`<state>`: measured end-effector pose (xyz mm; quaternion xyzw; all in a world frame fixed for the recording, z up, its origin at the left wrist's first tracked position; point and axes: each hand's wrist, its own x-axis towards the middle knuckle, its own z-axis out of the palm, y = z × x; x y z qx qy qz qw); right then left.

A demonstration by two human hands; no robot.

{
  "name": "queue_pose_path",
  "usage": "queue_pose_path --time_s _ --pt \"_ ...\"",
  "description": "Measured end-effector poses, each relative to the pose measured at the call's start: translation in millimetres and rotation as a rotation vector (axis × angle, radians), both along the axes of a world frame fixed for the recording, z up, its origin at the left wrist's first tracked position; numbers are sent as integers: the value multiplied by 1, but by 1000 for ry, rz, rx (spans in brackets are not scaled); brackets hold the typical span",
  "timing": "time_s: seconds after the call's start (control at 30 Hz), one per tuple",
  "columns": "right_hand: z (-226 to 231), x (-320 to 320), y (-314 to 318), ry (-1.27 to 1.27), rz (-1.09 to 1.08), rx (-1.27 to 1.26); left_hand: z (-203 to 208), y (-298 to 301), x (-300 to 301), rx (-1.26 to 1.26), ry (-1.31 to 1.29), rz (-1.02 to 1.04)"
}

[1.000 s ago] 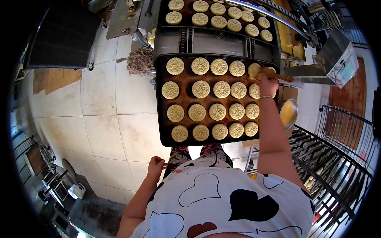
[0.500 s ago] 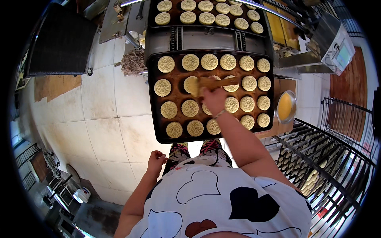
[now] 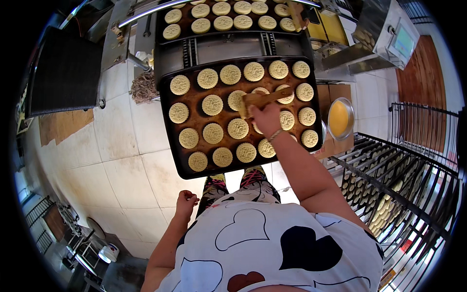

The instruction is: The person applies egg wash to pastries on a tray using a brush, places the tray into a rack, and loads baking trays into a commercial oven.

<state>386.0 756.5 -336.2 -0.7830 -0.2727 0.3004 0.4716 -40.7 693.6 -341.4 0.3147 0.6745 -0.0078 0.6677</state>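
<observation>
My right hand is closed on a flat wooden-handled brush. Its pale bristle end lies at the right side of a round cake in the second row from the far side. The handle points right, across other cakes in that row. These pale yellow cakes, stamped on top and scalloped at the edge, sit in rows on a dark baking tray with a browned surface. Hand and forearm hide some cakes. My left hand hangs beside my leg with its fingers curled and nothing visible in them.
A metal bowl of yellow liquid stands right of the tray on cardboard. Beyond a chain conveyor lies another tray of cakes, a brown wooden-looking piece at its right end. Black racks holding cakes stand at right.
My right hand has moved the brush one cake to the right along the row. The view has shifted, so the tray appears farther left and tilted. A brown piece now shows over the far tray.
</observation>
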Motion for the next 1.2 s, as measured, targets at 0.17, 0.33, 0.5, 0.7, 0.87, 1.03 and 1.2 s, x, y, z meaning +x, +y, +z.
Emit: queue_pose_path --time_s 0.17,0.33,0.5,0.7,0.87,1.03,1.2 --pt "-12 88 -24 -238 -174 -106 1 -4 15 13 -21 -19" --pt "2 186 -76 -386 -369 -106 -4 -28 17 -31 6 -71" --pt "-5 159 -61 -272 -193 9 -5 -35 36 -19 24 -163" --pt "5 149 -74 -217 -253 -50 -5 -33 81 30 -30 -195" --pt "32 208 -163 68 -588 199 -2 -52 109 8 18 -336" --pt "-24 267 -268 -111 -742 79 -3 -70 137 36 67 -497" --pt "-70 301 -314 -536 -634 -451 -2 -73 165 52 59 -585"
